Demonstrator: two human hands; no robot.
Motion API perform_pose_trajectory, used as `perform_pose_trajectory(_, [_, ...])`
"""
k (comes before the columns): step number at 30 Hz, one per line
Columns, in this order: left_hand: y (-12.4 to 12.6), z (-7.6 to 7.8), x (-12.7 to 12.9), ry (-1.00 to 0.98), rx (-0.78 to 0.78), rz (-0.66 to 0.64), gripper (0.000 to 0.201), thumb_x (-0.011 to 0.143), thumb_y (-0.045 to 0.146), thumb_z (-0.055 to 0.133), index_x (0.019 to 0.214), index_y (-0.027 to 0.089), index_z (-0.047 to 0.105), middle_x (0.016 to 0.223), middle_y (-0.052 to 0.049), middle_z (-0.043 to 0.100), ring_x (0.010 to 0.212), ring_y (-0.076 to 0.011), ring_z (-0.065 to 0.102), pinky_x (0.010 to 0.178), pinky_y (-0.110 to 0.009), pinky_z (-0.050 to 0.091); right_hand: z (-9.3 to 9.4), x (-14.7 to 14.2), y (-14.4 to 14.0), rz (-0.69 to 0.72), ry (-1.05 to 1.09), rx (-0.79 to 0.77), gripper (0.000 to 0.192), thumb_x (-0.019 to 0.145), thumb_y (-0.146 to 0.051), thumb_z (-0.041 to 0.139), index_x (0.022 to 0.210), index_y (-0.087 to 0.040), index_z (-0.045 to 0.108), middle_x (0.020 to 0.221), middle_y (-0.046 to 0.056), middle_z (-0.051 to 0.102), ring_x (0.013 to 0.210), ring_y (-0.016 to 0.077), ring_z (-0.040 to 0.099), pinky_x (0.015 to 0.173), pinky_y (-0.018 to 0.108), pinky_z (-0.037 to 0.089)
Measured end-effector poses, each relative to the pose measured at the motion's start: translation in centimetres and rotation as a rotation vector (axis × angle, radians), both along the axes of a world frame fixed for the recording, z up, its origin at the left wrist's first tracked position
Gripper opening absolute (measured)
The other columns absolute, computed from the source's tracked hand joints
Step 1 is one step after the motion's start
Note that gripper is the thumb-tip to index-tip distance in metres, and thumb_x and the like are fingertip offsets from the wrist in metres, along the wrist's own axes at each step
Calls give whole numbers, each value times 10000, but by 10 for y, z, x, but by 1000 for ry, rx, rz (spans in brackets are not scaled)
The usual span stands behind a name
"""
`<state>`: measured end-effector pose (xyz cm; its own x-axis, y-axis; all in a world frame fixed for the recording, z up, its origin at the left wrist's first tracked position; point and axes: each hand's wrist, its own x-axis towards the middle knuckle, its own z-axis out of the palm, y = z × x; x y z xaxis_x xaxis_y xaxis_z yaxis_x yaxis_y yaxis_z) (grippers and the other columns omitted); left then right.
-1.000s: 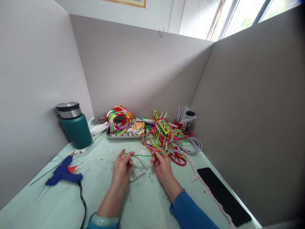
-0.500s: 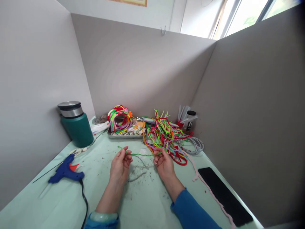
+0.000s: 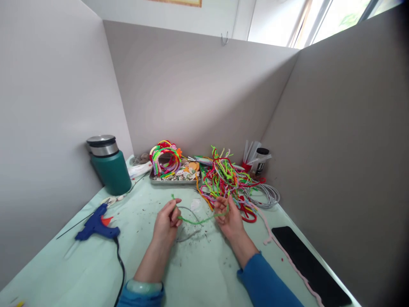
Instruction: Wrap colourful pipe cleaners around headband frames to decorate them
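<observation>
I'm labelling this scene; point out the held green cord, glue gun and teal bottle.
Green cord (image 3: pixel 194 223), head view: sagging middle.
Glue gun (image 3: pixel 95 222), head view: blue body.
Teal bottle (image 3: pixel 114 172), head view: its side.

Your left fingers (image 3: pixel 174 214) hide part of the green strand (image 3: pixel 198 222); the picture's near edge cuts off your blue sleeves (image 3: pixel 268 281) and the black cord (image 3: pixel 121 265).

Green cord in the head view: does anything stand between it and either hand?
Nothing visible does. The left hand and the right hand both hold the green cord, which sags across the gap between them. The grey wire nearby lies on the table and blocks neither hand.
</observation>
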<state>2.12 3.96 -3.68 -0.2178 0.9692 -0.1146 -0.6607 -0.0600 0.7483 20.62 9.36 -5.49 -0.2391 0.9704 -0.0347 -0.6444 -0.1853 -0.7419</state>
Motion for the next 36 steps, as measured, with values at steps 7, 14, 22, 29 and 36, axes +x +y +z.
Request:
perform_pose_trajectory(7, [-4,-4,18,348,-145,-371,252,713,376,573,794,139,598,318,105,263,313,-47,153,314,-166,203,2,-18,-18,94,-414,229,283,759,-428,588,802,-153,641,679,11,611,417,49,400,371,169,218])
perform_pose_trajectory(14, [-6,-6,28,482,-153,-489,272,692,411,585,743,144,604,353,110,243,314,-39,168,328,-171,239,1,-23,-23,104,-462,292,191,729,-358,620,747,-168,615,509,-47,514,433,63,382,410,177,274])
perform_pose_trajectory(22, [-1,-9,30,750,-97,-286,345,679,477,604,676,133,574,503,9,535,356,-47,340,341,-178,230,-6,-24,-22,-160,-655,545,93,736,-269,606,718,-197,663,684,0,587,624,122,501,572,217,390])
perform_pose_trajectory(29, [-6,-6,28,514,-74,-390,270,711,408,605,687,148,535,403,84,303,363,-41,247,379,-178,222,-3,-23,-23,63,-502,370,123,775,-297,571,802,-187,619,603,-33,554,465,72,423,437,183,312])
perform_pose_trajectory(36, [-4,-9,28,494,1,-419,238,732,369,589,677,151,511,414,77,342,396,-46,308,434,-177,285,-6,-20,-20,199,-381,234,169,749,-333,593,763,-166,575,541,-45,512,409,55,373,387,169,267])
